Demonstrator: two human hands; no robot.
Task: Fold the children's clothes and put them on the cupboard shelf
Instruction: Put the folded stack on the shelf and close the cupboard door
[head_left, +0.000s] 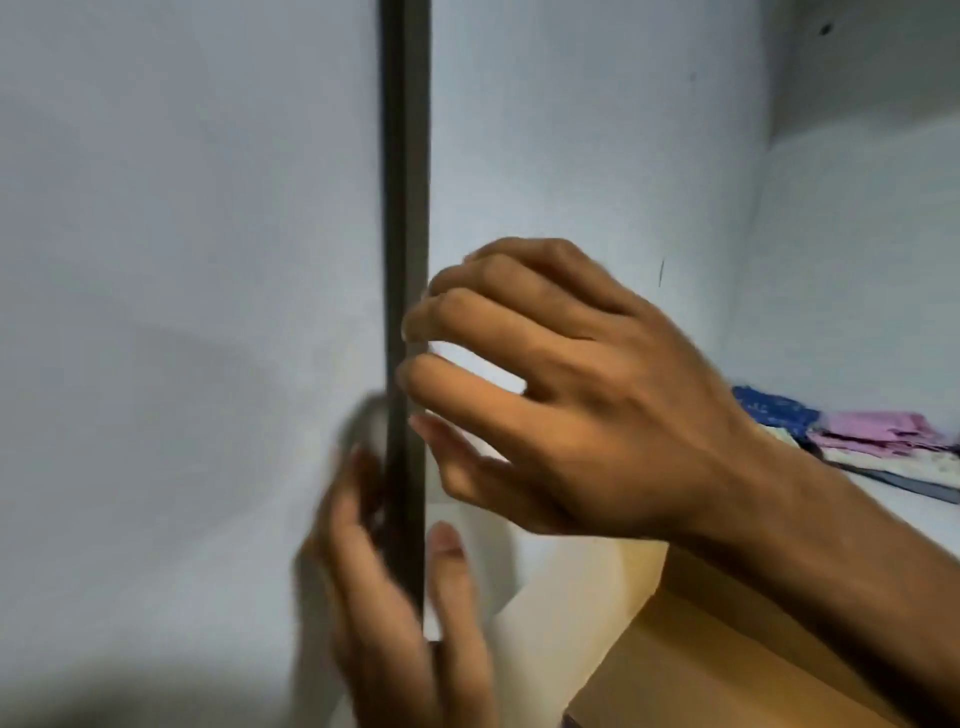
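Note:
A stack of folded children's clothes lies on the white cupboard shelf at the right, with a blue patterned piece, a pink piece and a pale printed piece. The cupboard door is seen edge-on as a dark vertical strip in the middle. My left hand grips the door's edge low down, fingers on the outer face and thumb on the inner side. Higher up, my right hand has its spread, curled fingertips against the same edge and holds nothing.
A blurred grey handle sits on the door's outer face just above my left fingers. A tan wooden board runs below my right forearm. Pale walls close off the cupboard's back and right side.

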